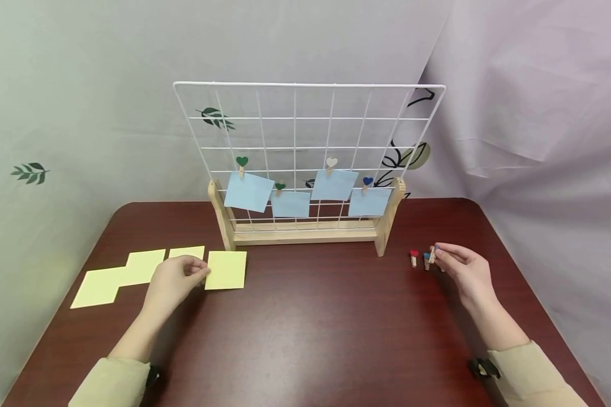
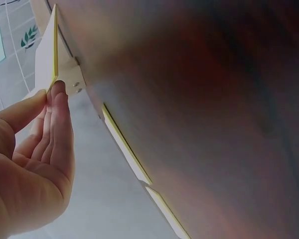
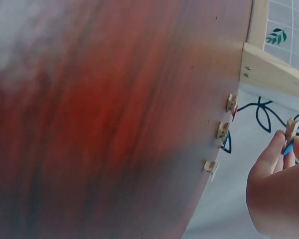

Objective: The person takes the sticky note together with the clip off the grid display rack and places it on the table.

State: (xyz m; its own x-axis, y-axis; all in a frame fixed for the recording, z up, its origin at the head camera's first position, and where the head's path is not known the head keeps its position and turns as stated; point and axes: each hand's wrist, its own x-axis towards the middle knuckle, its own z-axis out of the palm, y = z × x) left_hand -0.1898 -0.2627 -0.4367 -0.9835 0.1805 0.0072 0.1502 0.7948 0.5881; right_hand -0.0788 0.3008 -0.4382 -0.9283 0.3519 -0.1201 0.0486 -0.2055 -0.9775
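My left hand (image 1: 173,281) pinches a yellow sticky note (image 1: 226,270) by its edge between thumb and fingers; in the left wrist view the note (image 2: 47,52) is raised off the table. On the right, my right hand (image 1: 469,275) pinches a small wooden clothespin (image 3: 291,128) with a blue heart, above the tabletop. Below it lie a red-heart clothespin (image 1: 414,258), a blue-heart clothespin (image 1: 426,260) and a third clothespin (image 3: 210,166), mostly hidden by the hand in the head view. Three more yellow notes (image 1: 142,267) lie left of my left hand, one partly covered by it.
A white wire grid (image 1: 295,118) on a wooden stand (image 1: 305,236) stands at the back centre. Several blue notes (image 1: 248,192) hang on its lower part from heart clothespins (image 1: 332,164). The dark red table (image 1: 315,328) ends at a pale patterned cloth (image 1: 107,113) behind.
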